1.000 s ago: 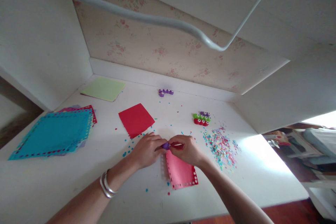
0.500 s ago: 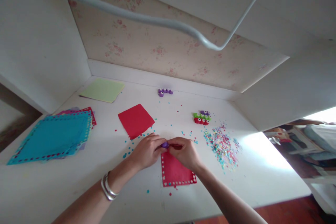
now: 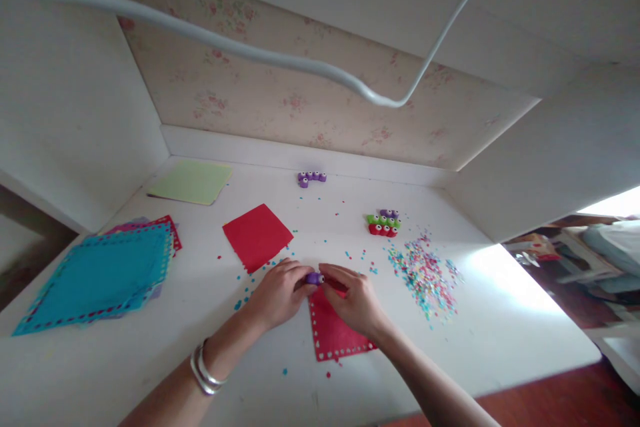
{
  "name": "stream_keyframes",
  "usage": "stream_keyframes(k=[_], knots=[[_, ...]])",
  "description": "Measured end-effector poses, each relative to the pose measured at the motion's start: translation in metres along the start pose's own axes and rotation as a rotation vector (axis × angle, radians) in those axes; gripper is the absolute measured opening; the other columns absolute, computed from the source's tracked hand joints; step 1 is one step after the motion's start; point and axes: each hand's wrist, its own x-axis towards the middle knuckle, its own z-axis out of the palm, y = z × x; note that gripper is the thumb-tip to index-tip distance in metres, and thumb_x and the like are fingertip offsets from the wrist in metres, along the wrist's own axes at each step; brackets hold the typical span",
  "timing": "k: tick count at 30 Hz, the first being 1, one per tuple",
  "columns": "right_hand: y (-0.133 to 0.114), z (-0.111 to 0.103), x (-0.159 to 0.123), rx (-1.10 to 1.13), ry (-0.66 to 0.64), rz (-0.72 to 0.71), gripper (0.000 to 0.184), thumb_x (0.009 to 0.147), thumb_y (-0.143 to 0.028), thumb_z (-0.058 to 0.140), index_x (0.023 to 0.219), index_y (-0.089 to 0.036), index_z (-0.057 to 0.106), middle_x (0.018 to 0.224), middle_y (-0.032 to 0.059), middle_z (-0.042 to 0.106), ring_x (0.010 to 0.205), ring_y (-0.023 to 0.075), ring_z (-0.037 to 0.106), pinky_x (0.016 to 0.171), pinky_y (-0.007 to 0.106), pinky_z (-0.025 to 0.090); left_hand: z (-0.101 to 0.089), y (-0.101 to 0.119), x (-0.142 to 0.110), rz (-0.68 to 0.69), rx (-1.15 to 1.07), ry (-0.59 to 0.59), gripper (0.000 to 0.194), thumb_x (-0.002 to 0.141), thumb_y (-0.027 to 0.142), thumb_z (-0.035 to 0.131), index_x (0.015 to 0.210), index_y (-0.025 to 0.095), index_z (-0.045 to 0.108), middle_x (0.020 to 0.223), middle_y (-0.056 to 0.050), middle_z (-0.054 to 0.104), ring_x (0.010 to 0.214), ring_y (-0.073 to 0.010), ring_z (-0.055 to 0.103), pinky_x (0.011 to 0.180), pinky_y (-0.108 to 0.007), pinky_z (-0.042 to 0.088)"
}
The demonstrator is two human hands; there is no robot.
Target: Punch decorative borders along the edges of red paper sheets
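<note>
Left hand (image 3: 283,293): thumb and fingers pinching one purple punch (image 3: 313,278) at the near red sheet's (image 3: 335,333) far edge, probably to keep punch and paper lined up. Right hand (image 3: 357,300): fingers together, thumb apart, by that edge, likely steadying it; cannot tell how firmly I grip. Counts: near red sheet, 1; flat red square (image 3: 257,237), 1; back purple punches (image 3: 310,177), 5; punch cluster (image 3: 384,223), three colours, total unclear.
</note>
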Motion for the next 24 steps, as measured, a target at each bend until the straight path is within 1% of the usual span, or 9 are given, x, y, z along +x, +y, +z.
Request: stream_keyframes(k=[2, 4, 8, 12, 15, 20, 24], knots=[[-0.001, -0.005, 0.001, -0.033, -0.074, -0.051, 0.034, 0.085, -0.015, 0.058, 0.115, -0.025, 0.069, 0.114, 0.0059, 0.072, 0.103, 0.0217, 0.069, 0.092, 0.035, 0.057, 0.000, -0.002, 0.000, -0.005, 0.016, -0.001, 0.019, 0.091, 0.032, 0.063, 0.105, 0.021, 0.066, 0.098, -0.006, 0.069, 0.096, -0.0227, 0.061, 0.086, -0.035, 0.048], [0.000, -0.009, 0.001, -0.087, -0.113, -0.095, 0.034, 0.087, -0.017, 0.059, 0.120, -0.025, 0.066, 0.116, 0.0066, 0.071, 0.105, 0.0221, 0.068, 0.093, 0.037, 0.056, 0.001, -0.004, -0.001, -0.003, 0.030, -0.007, 0.023, 0.090, 0.034, 0.065, 0.108, 0.021, 0.066, 0.101, -0.007, 0.067, 0.096, -0.0225, 0.061, 0.087, -0.035, 0.049], [0.005, -0.014, -0.006, -0.217, -0.085, -0.139, 0.037, 0.089, -0.021, 0.059, 0.127, -0.024, 0.061, 0.122, 0.0101, 0.067, 0.110, 0.0255, 0.064, 0.094, 0.042, 0.054, 0.000, -0.006, -0.001, -0.005, 0.043, -0.015, 0.023, 0.090, 0.034, 0.064, 0.110, 0.021, 0.065, 0.102, -0.007, 0.064, 0.096, -0.0219, 0.061, 0.088, -0.034, 0.050], [0.009, -0.017, -0.015, -0.258, -0.116, -0.181, 0.035, 0.092, -0.022, 0.056, 0.127, -0.024, 0.061, 0.123, 0.0087, 0.067, 0.114, 0.0259, 0.061, 0.103, 0.047, 0.047, 0.000, -0.005, 0.001, -0.009, 0.030, 0.003, 0.021, 0.092, 0.031, 0.061, 0.110, 0.021, 0.065, 0.101, -0.007, 0.066, 0.097, -0.0217, 0.062, 0.088, -0.034, 0.050], [0.013, -0.017, -0.020, -0.259, -0.080, -0.168, 0.032, 0.093, -0.022, 0.055, 0.124, -0.024, 0.063, 0.123, 0.0082, 0.067, 0.114, 0.0261, 0.061, 0.107, 0.051, 0.042, 0.000, -0.005, 0.002, -0.017, 0.015, 0.011, 0.019, 0.092, 0.030, 0.060, 0.108, 0.022, 0.065, 0.100, -0.006, 0.067, 0.097, -0.0213, 0.062, 0.088, -0.035, 0.051], [0.017, -0.018, -0.025, -0.235, -0.031, -0.151, 0.030, 0.094, -0.022, 0.054, 0.122, -0.025, 0.064, 0.122, 0.0076, 0.068, 0.115, 0.0251, 0.060, 0.107, 0.049, 0.043, 0.000, -0.009, 0.005, -0.097, 0.008, 0.083, 0.025, 0.093, 0.033, 0.058, 0.113, 0.020, 0.065, 0.109, -0.008, 0.068, 0.102, -0.0223, 0.064, 0.092, -0.037, 0.051], [0.018, -0.021, -0.028, -0.206, 0.008, -0.137, 0.028, 0.094, -0.021, 0.054, 0.119, -0.024, 0.066, 0.120, 0.0075, 0.069, 0.114, 0.0244, 0.060, 0.108, 0.049, 0.042, 0.001, -0.013, 0.007, -0.109, -0.024, 0.079, 0.027, 0.095, 0.033, 0.055, 0.116, 0.020, 0.064, 0.113, -0.008, 0.068, 0.108, -0.0216, 0.062, 0.097, -0.037, 0.049]])
